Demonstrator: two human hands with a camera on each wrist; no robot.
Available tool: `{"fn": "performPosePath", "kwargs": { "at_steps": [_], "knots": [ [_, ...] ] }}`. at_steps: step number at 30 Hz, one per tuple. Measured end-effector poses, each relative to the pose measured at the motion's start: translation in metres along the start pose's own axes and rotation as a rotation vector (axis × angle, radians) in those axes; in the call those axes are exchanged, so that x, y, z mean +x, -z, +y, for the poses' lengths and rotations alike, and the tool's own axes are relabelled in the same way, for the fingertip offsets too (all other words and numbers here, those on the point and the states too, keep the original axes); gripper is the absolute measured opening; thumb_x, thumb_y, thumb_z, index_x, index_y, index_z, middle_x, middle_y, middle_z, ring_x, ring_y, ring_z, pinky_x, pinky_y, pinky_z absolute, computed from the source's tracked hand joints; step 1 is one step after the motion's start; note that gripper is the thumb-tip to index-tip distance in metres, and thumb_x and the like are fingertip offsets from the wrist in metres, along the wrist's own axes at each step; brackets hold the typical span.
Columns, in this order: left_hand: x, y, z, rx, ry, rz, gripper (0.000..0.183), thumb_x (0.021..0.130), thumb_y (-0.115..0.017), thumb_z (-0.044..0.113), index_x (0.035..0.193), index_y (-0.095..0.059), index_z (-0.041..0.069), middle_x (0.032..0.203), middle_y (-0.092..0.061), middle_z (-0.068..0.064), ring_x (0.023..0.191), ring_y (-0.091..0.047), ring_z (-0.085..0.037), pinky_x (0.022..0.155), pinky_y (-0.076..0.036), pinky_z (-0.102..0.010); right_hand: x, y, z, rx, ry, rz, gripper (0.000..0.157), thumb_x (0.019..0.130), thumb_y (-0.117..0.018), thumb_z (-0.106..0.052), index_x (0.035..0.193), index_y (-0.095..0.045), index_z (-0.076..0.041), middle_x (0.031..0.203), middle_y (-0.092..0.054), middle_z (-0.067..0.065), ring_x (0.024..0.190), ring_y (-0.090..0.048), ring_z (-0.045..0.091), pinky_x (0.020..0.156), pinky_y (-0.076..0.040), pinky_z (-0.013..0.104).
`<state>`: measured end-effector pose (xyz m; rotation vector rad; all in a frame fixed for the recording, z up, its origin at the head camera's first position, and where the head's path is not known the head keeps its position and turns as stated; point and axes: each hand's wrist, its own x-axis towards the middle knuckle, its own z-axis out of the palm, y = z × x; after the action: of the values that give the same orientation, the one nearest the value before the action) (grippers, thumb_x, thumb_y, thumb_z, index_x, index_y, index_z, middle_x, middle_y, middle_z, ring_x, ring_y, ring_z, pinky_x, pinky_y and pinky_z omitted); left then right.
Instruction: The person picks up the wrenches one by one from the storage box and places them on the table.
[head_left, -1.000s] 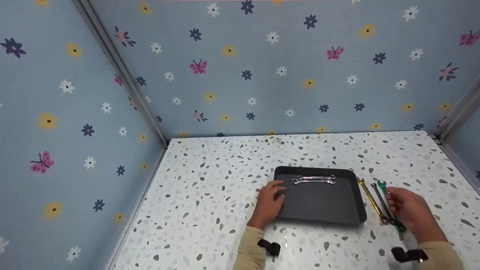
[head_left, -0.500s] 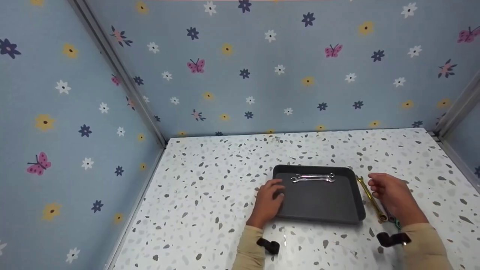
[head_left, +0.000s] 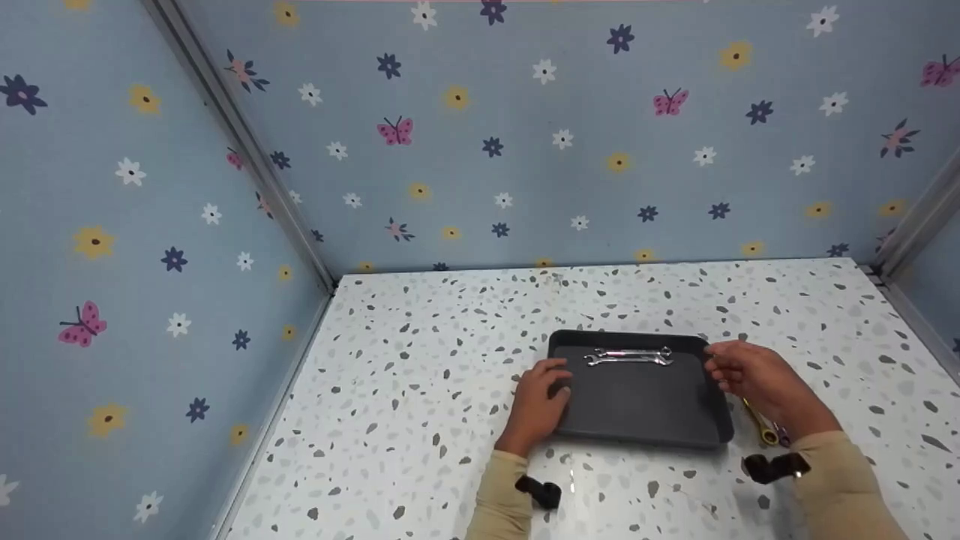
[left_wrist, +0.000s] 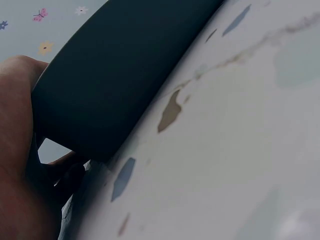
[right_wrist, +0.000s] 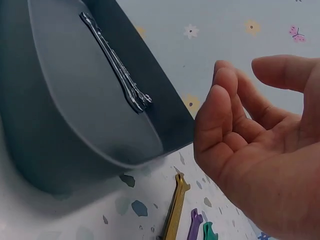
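A dark grey baking tray [head_left: 637,409] lies on the speckled table. My left hand [head_left: 536,401] grips its left edge, fingers reaching over the rim; in the left wrist view the tray's outer wall [left_wrist: 115,75] hides part of that grip. Two silver combination wrenches [head_left: 628,359] lie side by side near the tray's back wall. Over the right rim hovers my right hand [head_left: 761,382], loosely curled and holding nothing, the thumb apart from the fingers in the right wrist view. Below it lie a gold wrench [right_wrist: 176,210], a purple wrench [right_wrist: 195,225] and a green wrench [right_wrist: 209,231].
A blue flower-patterned wall [head_left: 525,172] rises behind the table [head_left: 420,390], and another panel [head_left: 135,300] stands on the left. Metal posts mark the corners. Speckled tabletop stretches to the left of the tray.
My right hand has moved left from above the green wrench, across the other wrenches, to the tray's right rim. My left hand and the silver wrenches have stayed in place.
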<state>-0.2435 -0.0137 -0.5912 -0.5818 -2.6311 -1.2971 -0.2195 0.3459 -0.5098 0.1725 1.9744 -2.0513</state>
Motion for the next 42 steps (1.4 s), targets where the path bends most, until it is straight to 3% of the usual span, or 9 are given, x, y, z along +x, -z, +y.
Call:
{"fn": "performPosePath", "kwargs": {
  "at_steps": [5, 18, 33, 42],
  "knots": [
    [0.000, 0.000, -0.001, 0.001, 0.031, -0.019, 0.026, 0.094, -0.063, 0.015, 0.118, -0.072, 0.009, 0.138, -0.057, 0.004, 0.123, -0.051, -0.021, 0.106, -0.039, -0.041, 0.005, -0.004, -0.002, 0.001, -0.014, -0.006, 0.030, 0.104, -0.056, -0.026, 0.122, -0.060, -0.003, 0.098, -0.065, 0.002, 0.087, -0.061, 0.013, 0.078, -0.053, 0.028],
    [0.000, 0.001, 0.000, -0.002, 0.027, -0.012, 0.026, 0.094, -0.063, 0.015, 0.118, -0.072, 0.010, 0.138, -0.057, 0.006, 0.123, -0.051, -0.020, 0.106, -0.039, -0.040, 0.016, -0.012, -0.007, -0.044, -0.003, -0.083, 0.030, 0.105, -0.052, -0.028, 0.123, -0.057, -0.004, 0.106, -0.064, 0.008, 0.097, -0.062, 0.020, 0.085, -0.053, 0.032],
    [0.000, 0.002, 0.001, -0.007, 0.017, -0.013, 0.026, 0.093, -0.063, 0.014, 0.116, -0.073, 0.009, 0.137, -0.058, 0.003, 0.123, -0.052, -0.021, 0.106, -0.040, -0.039, 0.030, -0.019, -0.007, -0.076, 0.007, -0.055, 0.027, 0.106, -0.049, -0.026, 0.119, -0.062, -0.006, 0.104, -0.066, 0.007, 0.096, -0.063, 0.019, 0.083, -0.055, 0.031],
    [0.000, -0.001, 0.000, -0.009, 0.016, 0.001, 0.025, 0.093, -0.064, 0.014, 0.116, -0.073, 0.009, 0.137, -0.059, 0.002, 0.122, -0.052, -0.021, 0.105, -0.040, -0.040, 0.037, -0.019, -0.010, -0.094, 0.000, -0.035, 0.036, 0.106, -0.049, -0.026, 0.127, -0.056, 0.002, 0.107, -0.067, 0.009, 0.098, -0.064, 0.020, 0.085, -0.055, 0.032]
  ]
}}
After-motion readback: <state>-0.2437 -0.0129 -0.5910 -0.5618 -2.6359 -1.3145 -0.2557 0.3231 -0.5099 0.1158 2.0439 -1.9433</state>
